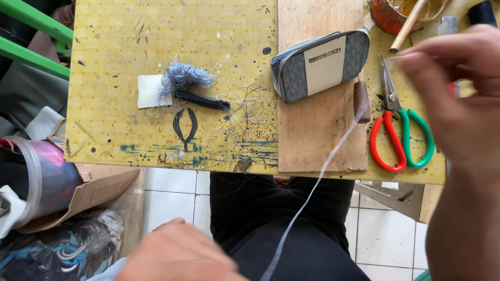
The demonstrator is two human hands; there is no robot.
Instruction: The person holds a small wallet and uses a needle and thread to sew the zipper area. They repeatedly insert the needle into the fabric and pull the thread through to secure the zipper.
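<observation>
My right hand (458, 104) is raised over the right end of the yellow worktable (125, 78), fingertips pinched on a thin pale thread (323, 171). The thread runs down and to the left, across the wooden board (317, 135), toward my lap. My left hand (177, 255) is low at the bottom edge, blurred, near the thread's lower end; whether it grips the thread I cannot tell. A small grey and white zip wallet (320, 65) lies on the board. Scissors with one red and one green handle (401, 135) lie just under my right hand.
A tuft of grey-blue thread (182, 77) sits on a white patch beside a black tool (203, 100). A rusty pot with a wooden stick (403, 15) stands at the back right. A cardboard box, plastic tub and bags crowd the floor at left.
</observation>
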